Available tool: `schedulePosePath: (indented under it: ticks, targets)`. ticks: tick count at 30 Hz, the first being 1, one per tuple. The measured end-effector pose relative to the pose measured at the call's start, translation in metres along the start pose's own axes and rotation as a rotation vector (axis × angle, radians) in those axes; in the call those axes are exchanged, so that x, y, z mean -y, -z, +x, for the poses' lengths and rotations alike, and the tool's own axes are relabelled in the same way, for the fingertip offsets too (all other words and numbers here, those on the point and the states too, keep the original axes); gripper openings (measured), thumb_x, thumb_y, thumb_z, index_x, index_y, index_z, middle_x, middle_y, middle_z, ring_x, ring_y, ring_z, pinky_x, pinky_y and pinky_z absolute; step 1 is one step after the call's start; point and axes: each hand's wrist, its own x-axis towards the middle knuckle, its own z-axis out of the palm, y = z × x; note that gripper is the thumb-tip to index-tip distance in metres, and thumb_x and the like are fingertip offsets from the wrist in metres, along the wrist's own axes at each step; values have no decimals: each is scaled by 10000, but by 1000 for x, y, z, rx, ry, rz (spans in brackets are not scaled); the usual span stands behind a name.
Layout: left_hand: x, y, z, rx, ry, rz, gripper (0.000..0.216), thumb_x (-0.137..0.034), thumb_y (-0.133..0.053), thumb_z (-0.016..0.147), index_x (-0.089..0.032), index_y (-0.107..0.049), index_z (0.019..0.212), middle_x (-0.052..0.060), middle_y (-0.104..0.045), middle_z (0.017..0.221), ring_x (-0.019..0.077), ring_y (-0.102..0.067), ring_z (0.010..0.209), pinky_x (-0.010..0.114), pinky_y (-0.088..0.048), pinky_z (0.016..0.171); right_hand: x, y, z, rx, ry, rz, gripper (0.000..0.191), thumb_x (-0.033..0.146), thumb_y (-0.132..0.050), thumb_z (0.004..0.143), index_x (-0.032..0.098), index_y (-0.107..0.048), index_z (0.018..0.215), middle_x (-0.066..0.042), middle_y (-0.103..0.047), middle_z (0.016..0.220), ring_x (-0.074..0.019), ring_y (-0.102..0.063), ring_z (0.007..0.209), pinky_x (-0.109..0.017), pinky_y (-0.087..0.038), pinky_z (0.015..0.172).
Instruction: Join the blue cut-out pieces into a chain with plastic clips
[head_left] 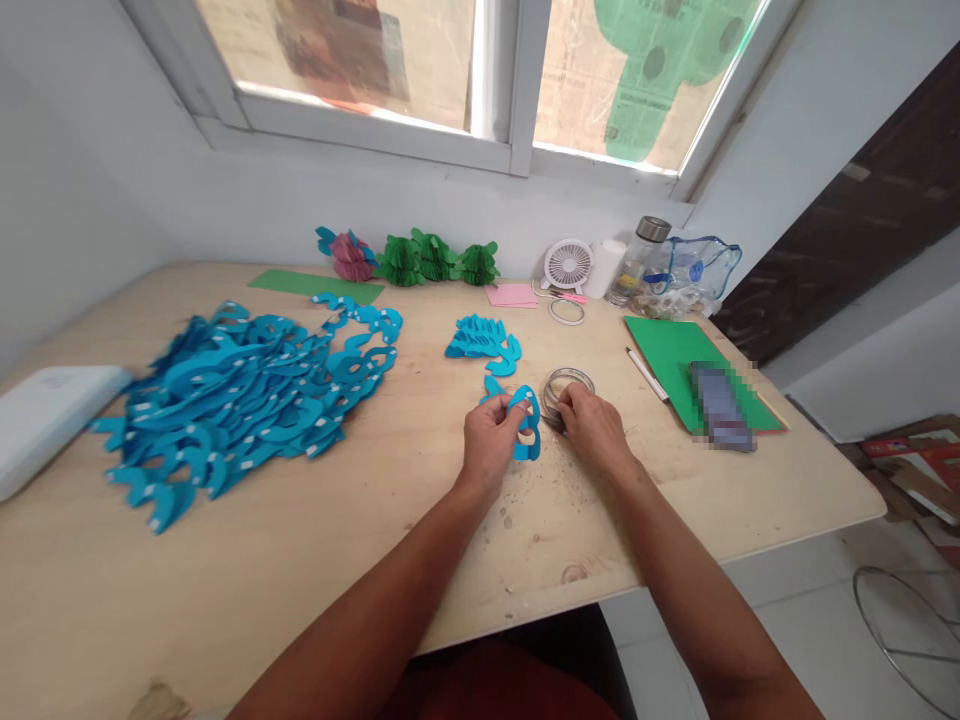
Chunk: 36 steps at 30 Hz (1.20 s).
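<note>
My left hand (491,440) is closed, pinching a blue paper cutout (532,420) with curved loops between thumb and fingers. Close by on the right, my right hand (596,425) has its fingers bent down onto a thin tape roll (555,383) that rests on the table. Its fingertips are pressed together at the roll's edge and partly hidden. Just beyond my left hand lies a small bunch of folded blue paper pieces (480,338). A large heap of blue paper cutouts (247,385), many with small white patches, spreads over the table's left side.
Green paper (660,345) with a phone (721,405) on it lies right, beside a white pen (646,374). Along the wall stand paper ornaments (435,258), a small fan (568,266) and a bottle (637,260). A white box-like object (60,415) sits far left.
</note>
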Motion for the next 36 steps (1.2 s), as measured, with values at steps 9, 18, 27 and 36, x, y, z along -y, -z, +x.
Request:
schedulePosePath:
  ticks: [9, 18, 27, 36]
  targets:
    - [0, 2, 0, -4, -47, 40, 204, -339, -667, 638, -140, -622, 640, -17, -569, 534, 106, -533, 457, 198, -421, 424, 5, 5, -1, 138, 167, 1050, 206, 383, -563, 786, 189, -517, 734, -54, -603, 899, -168, -561, 830, -296, -430, 731]
    - [1, 6, 2, -108, -164, 134, 160, -316, -629, 679, -159, -622, 650, -30, -562, 565, 101, -518, 520, 186, -409, 469, 15, 11, -10, 284, 325, 1013, 221, 402, -588, 785, 190, -559, 726, -50, -586, 978, -155, -544, 836, -288, -428, 733]
    - [3, 5, 5, -111, -183, 93, 163, -316, -626, 669, -163, -594, 623, -28, -544, 580, 106, -501, 562, 194, -412, 526, 17, -3, -8, 197, 231, 931, 123, 282, -584, 772, 169, -582, 725, -3, -572, 699, -98, -451, 577, -226, -372, 555]
    - [-2, 0, -4, 31, -28, 90, 176, -302, -640, 637, -149, -653, 722, -9, -602, 580, 122, -541, 511, 199, -404, 429, 11, -9, -3, 116, 112, 1103, 172, 350, -631, 733, 182, -596, 726, -4, -576, 672, -125, -510, 588, -259, -407, 574]
